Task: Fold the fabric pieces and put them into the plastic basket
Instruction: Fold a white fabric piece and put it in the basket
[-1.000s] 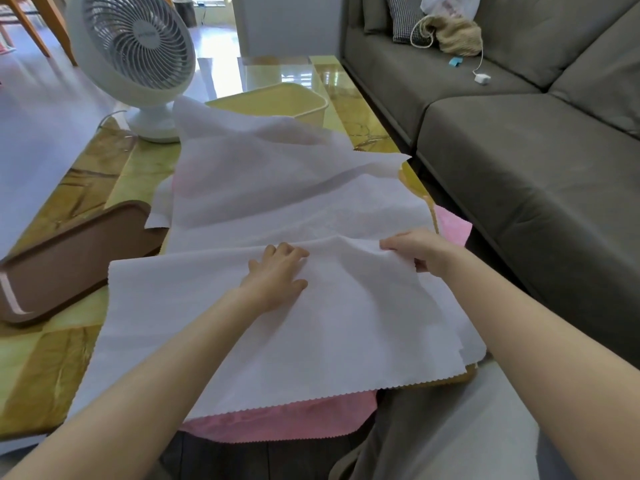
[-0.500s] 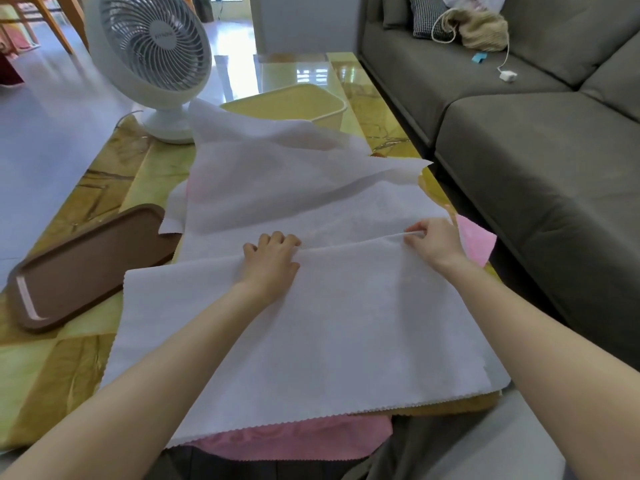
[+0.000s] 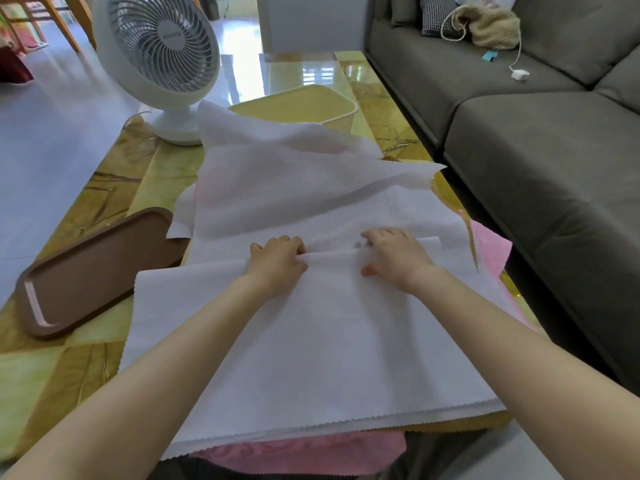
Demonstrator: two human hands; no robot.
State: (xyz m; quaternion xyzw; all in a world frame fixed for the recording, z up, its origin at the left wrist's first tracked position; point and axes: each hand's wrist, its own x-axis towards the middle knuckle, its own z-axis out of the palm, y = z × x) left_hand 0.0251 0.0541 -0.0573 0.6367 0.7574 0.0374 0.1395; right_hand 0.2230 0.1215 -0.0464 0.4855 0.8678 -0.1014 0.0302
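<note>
A large white fabric (image 3: 311, 341) lies spread over the table, its far part rumpled toward a pale yellow plastic basket (image 3: 304, 105). A pink fabric (image 3: 298, 455) pokes out beneath it at the near edge and at the right. My left hand (image 3: 277, 261) lies on the folded edge with its fingers curled over the fold. My right hand (image 3: 394, 254) rests on the same fold, its fingers bent over the edge and its thumb on the cloth.
A white desk fan (image 3: 159, 60) stands at the back left of the marbled green table (image 3: 52, 375). A brown tray (image 3: 90, 271) lies at the left. A grey sofa (image 3: 536, 168) runs close along the right side.
My right hand has slid left along the fold, toward my left hand. The fold line looks flatter. The view has shifted slightly.
</note>
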